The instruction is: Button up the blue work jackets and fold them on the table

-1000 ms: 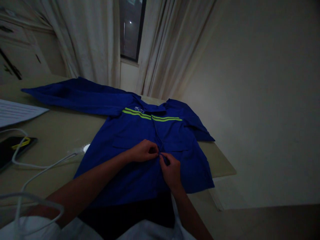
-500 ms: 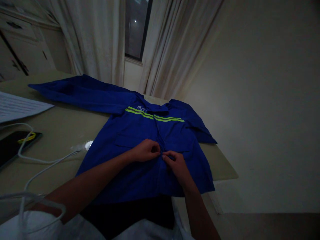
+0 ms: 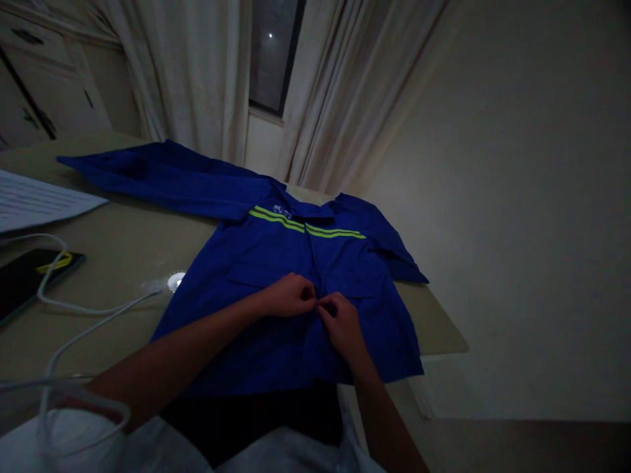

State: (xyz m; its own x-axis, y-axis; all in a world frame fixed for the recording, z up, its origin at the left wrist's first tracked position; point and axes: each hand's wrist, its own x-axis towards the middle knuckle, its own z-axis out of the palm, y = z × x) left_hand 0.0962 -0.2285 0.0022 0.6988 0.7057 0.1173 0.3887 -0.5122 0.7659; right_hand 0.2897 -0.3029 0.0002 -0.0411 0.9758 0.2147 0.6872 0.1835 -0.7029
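A blue jacket [image 3: 266, 256] with yellow-green stripes across its chest lies spread on the table, collar toward the window. Both hands meet at its front opening, below the stripes. My left hand [image 3: 293, 294] pinches the jacket's front edge between thumb and fingers. Close against it on the right, my right hand [image 3: 340, 318] has thumb and forefinger pressed together on the same edge. Any button or fastening between the fingertips is too small and dark to make out.
On the table [image 3: 162, 246] at the left are a printed sheet [image 3: 44, 200], a dark phone [image 3: 29, 279] with a yellow mark, and a white cable [image 3: 81, 335] running to a round white object [image 3: 176, 281]. Curtains [image 3: 197, 79] and a wall stand behind.
My right hand has moved slightly up and left, so its fingertips are now against those of my left hand. The view has shifted a little.
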